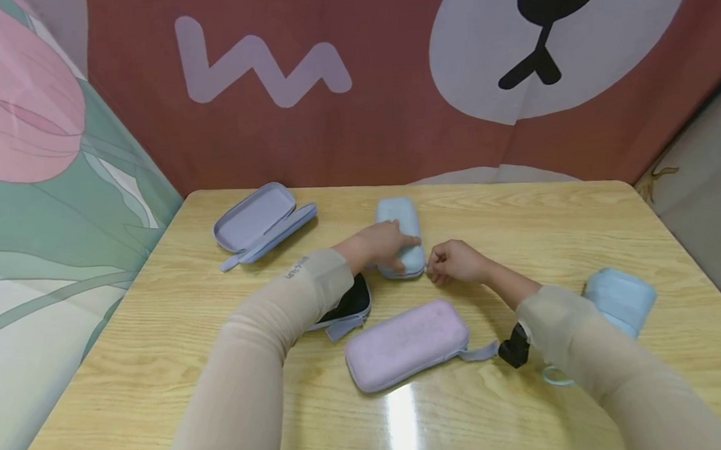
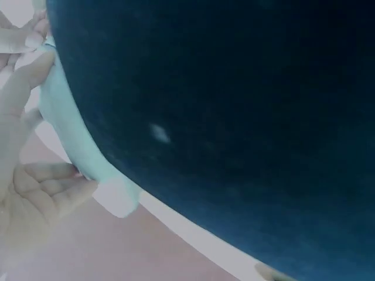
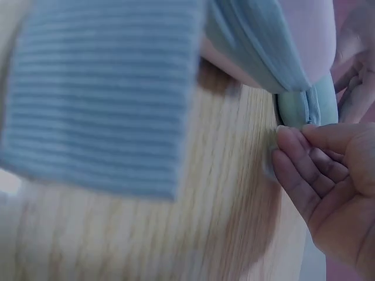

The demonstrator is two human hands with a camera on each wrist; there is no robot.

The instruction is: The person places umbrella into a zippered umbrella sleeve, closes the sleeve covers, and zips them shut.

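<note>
A light blue zip case (image 1: 398,213) lies lengthwise near the back middle of the table. My left hand (image 1: 381,244) holds it from the left, thumb and fingers on its sides; the left wrist view shows those fingertips (image 2: 82,184) along its edge. At the case's near right corner, my right hand (image 1: 457,262) has its fingers curled. In the right wrist view its thumb and forefinger pinch at the end of the zipper (image 3: 309,111); the small pull is hidden between them. A black-topped case (image 1: 353,299) lies partly under my left forearm.
Closest to me lies a closed lilac case (image 1: 406,345) with a strap. An opened lilac-blue case (image 1: 256,217) rests at the back left. Beside my right forearm are a light blue pouch (image 1: 624,296), a black object (image 1: 515,347) and a pale ring (image 1: 555,376). A printed cloth hangs behind the table.
</note>
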